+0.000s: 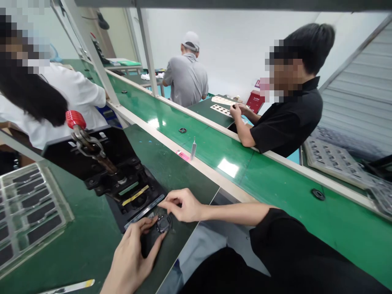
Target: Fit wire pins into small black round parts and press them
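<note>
My left hand (pixel 130 251) holds a small round black part (pixel 163 223) between thumb and fingers, low over the dark green tabletop. Just beyond it, my right hand (pixel 183 205) has its thumb and index finger pinched together; what sits between them, if anything, is too small to name. Those fingertips are by the front edge of a black clamping fixture (pixel 142 200). A metal toggle lever with a red grip (pixel 75 119) rises from the fixture, and a yellow strip (pixel 135 195) crosses its bed.
Left of the fixture lies a clear plastic tray (pixel 69 212) with dark flat pieces. A green conveyor belt (pixel 208 153) carries several black round parts, one a ring (pixel 317 194). A small upright metal tool (pixel 193 149) stands at its near rail. Three co-workers sit around.
</note>
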`<state>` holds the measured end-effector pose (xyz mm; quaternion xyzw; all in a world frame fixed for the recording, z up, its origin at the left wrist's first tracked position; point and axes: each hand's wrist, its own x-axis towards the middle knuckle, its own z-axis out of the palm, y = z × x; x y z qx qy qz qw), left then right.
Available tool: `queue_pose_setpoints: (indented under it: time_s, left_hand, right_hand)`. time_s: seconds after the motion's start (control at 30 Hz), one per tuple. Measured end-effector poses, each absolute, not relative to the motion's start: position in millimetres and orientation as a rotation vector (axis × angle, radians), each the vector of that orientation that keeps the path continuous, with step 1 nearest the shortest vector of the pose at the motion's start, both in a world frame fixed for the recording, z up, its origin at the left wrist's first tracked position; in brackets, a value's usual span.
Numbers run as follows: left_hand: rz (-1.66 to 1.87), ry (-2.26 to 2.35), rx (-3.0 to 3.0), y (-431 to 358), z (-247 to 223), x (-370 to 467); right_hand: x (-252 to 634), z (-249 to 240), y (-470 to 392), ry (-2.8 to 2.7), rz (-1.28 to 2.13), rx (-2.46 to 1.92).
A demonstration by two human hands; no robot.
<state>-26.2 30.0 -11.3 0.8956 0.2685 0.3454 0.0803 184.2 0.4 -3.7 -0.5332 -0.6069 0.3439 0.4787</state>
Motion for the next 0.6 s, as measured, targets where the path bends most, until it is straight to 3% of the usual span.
queue_pose_setpoints:
  time_s: [0.33,0.6]
  left_hand:
    - [0.977,0.774,2.682,33,-9,-29]
    - [0.914,0.904,2.637,48,-6,-47]
  right_hand:
    - [332,10,-62,-1.259,0.188,-1.753]
    - [344,-12,-74,-1.318,0.159,-1.841]
